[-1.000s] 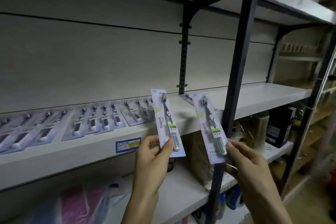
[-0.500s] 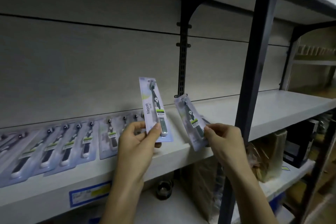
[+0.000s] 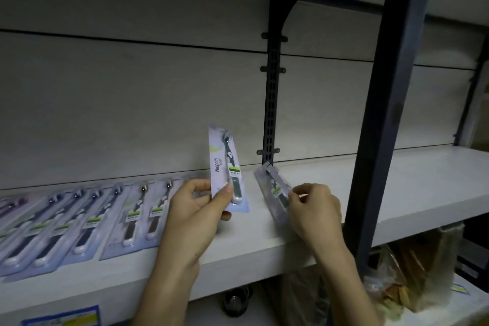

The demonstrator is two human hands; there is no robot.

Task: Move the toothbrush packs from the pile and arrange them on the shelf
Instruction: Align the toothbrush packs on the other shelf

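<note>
Lower now than half a second back: right-hand toothbrush pack tipped nearly flat onto the white shelf, far end by the dark slotted upright, still pinched at its near end by the right hand. Left-hand toothbrush pack still upright and clear of the shelf, lettered "Niepoth", gripped near its bottom between thumb and fingers of the left hand. Two packs in the hands, one each, plus a row of laid packs overlapping along the shelf to the left, around seven brushes countable, far-left end too blurred.
</note>
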